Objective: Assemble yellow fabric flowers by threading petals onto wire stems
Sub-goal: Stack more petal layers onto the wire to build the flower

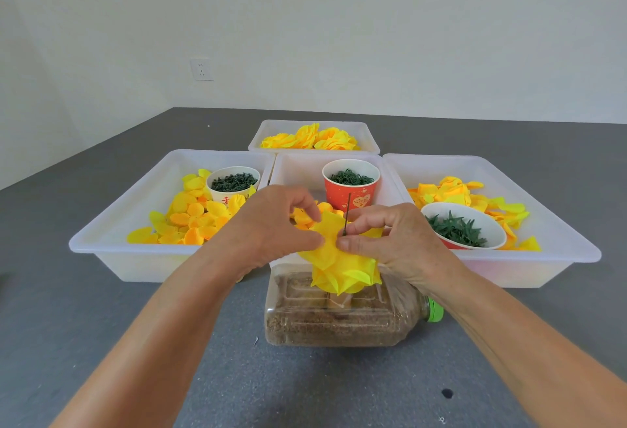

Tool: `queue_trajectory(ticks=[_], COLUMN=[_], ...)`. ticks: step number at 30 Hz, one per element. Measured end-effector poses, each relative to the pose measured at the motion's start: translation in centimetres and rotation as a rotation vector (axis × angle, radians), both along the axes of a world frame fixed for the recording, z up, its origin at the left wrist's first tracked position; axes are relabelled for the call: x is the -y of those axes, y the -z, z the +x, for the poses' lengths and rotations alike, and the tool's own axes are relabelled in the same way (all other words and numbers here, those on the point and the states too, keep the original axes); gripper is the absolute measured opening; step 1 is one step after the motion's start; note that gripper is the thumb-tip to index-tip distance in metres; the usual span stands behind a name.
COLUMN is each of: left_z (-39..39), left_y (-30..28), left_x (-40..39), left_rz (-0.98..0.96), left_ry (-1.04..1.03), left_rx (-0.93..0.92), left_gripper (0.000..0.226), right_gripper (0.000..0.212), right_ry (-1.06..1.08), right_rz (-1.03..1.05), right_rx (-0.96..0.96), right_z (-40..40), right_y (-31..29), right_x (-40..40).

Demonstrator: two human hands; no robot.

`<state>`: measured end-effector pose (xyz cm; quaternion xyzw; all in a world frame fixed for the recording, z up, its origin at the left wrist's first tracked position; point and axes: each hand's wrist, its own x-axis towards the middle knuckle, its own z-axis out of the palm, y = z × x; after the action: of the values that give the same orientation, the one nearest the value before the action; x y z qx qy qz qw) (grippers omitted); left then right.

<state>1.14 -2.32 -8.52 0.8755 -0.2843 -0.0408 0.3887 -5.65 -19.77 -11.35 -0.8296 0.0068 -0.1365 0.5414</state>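
Both your hands pinch the yellow petal (327,241) — left hand (271,224), right hand (386,241) — wire stem (347,213) upright between them, nearer your right.

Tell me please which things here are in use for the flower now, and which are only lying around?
In use:
- left hand and right hand, both pinching the yellow petal
- wire stem, poking up through it
- stacked petals below
- sand-filled bottle under the flower

Lying about:
- tray of finished flowers
- wall socket
- bowl of green leaves
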Motion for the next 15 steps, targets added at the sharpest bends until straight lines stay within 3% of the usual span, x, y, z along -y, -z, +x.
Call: queue_trajectory(ticks=[5,15], left_z=[-0.3,-0.2], left_y=[-0.1,1.3], left_x=[0.8,1.2], left_rz=[-0.083,-0.112], left_ry=[0.183,0.109], left_rx=[0.035,0.083], left_gripper=[0.021,0.019], right_gripper=[0.011,0.017], right_ry=[-0.034,-0.095], right_rz=[0.041,0.141], right_rx=[0.005,-0.050], right_z=[0.1,-0.2], right_y=[-0.1,0.3], right_x=[0.1,0.9])
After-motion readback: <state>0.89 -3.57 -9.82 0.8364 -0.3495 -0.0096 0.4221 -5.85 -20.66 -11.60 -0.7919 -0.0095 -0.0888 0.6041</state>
